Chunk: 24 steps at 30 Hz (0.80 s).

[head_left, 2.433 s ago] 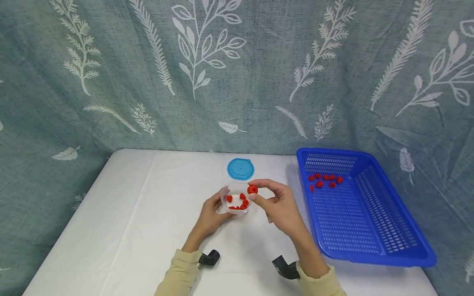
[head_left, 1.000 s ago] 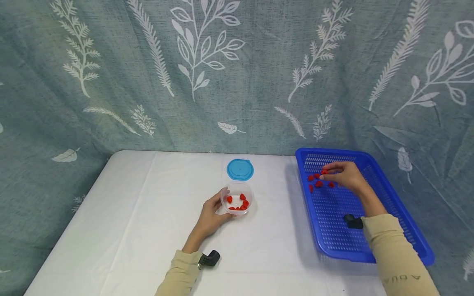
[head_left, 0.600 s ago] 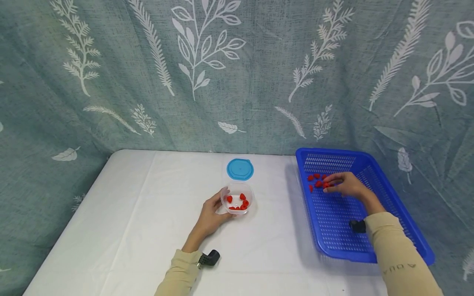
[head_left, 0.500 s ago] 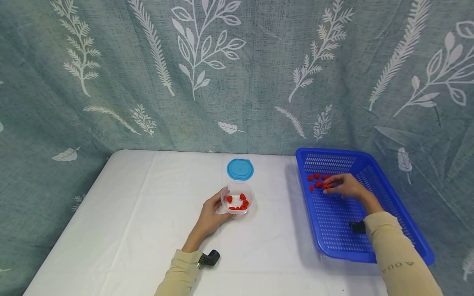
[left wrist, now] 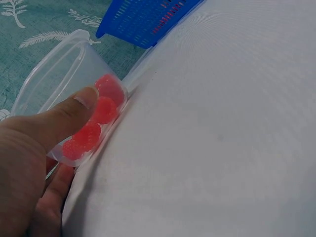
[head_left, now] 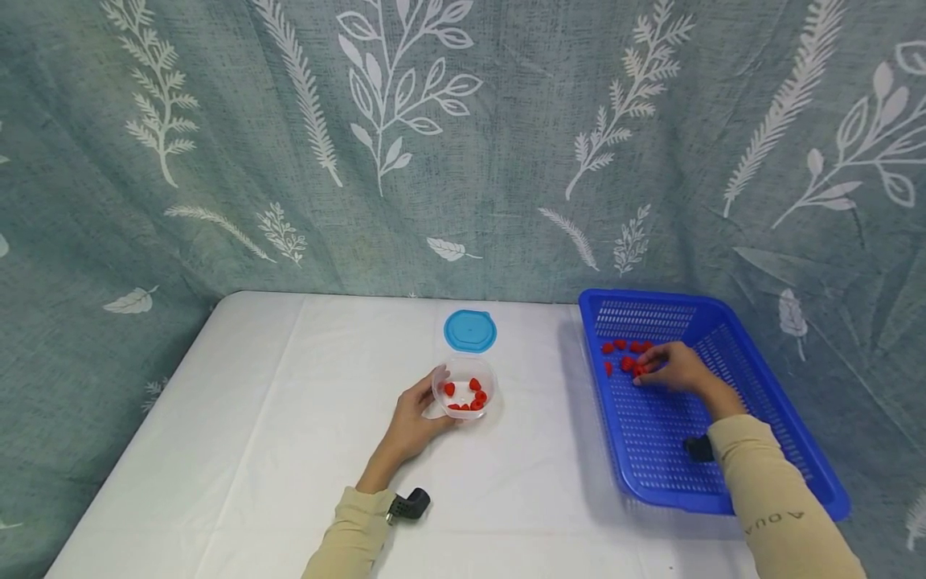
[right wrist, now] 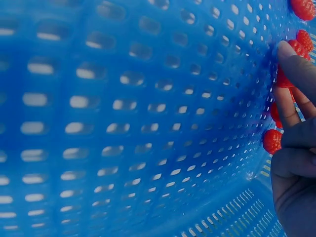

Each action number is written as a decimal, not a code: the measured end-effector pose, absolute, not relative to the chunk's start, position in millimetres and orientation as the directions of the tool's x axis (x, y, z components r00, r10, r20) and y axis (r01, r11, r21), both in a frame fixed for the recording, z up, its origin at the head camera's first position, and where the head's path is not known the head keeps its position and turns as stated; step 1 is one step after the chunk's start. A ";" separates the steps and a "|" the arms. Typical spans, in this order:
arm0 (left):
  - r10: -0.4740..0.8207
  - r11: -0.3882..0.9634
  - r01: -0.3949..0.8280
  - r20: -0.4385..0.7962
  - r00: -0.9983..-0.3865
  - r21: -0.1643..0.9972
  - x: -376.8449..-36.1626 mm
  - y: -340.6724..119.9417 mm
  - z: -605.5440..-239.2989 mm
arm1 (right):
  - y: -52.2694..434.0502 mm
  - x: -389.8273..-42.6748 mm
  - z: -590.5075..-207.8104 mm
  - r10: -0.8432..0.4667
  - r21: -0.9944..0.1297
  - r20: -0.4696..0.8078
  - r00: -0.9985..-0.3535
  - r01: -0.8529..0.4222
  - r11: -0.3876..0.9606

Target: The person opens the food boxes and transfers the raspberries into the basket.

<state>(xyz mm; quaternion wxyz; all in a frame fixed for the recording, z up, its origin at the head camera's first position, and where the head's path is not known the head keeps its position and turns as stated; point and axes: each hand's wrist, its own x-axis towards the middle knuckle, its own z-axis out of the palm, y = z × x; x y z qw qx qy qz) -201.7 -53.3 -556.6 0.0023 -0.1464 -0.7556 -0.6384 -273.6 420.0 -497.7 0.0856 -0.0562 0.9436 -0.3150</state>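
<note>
**Right hand among the berries in the basket, left hand steadying the cup**

Your left hand (head_left: 411, 418) holds the clear plastic cup (head_left: 464, 388) near the middle of the white surface (head_left: 289, 418). The left wrist view shows your thumb pressed along the cup's side with the other fingers curled round it below, so the grip is firm. Several red raspberries (head_left: 466, 396) lie in the bottom of the cup; from the wrist view they sit bunched against the wall under your thumb.

Your right hand (head_left: 676, 370) is inside the blue basket (head_left: 731, 482), which stands at the right edge of the surface. The hand lies low over the basket floor in its far left part, where a small cluster of loose raspberries (head_left: 624, 354) is spread. Your fingers (right wrist: 291, 98) are drawn narrow and pressed together on one red raspberry (head_left: 637, 370) at the near side of that cluster; in the right wrist view the fingertips close on it against the perforated floor, with more berries just beside and beyond them.

The round blue lid (head_left: 470, 330) lies flat on the surface just beyond the cup, apart from it. A leaf-patterned curtain (head_left: 434, 145) hangs behind the whole scene.
</note>
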 end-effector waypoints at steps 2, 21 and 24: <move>0.212 0.150 0.220 0.186 -0.959 0.964 -205.2 -52.9 -565.3 | 419.3 -273.0 -497.8 -0.159 -0.601 -0.132 -0.979 -0.048 0.798; 0.239 0.134 0.222 0.186 -0.953 0.966 -214.2 -56.4 -580.5 | 377.1 -257.6 -428.4 -0.131 -0.657 -0.044 -0.990 -0.070 0.751; 0.233 0.133 0.217 0.183 -0.955 0.967 -214.1 -56.3 -582.1 | 355.6 -247.9 -409.5 -0.152 -0.675 -0.016 -0.988 -0.101 0.731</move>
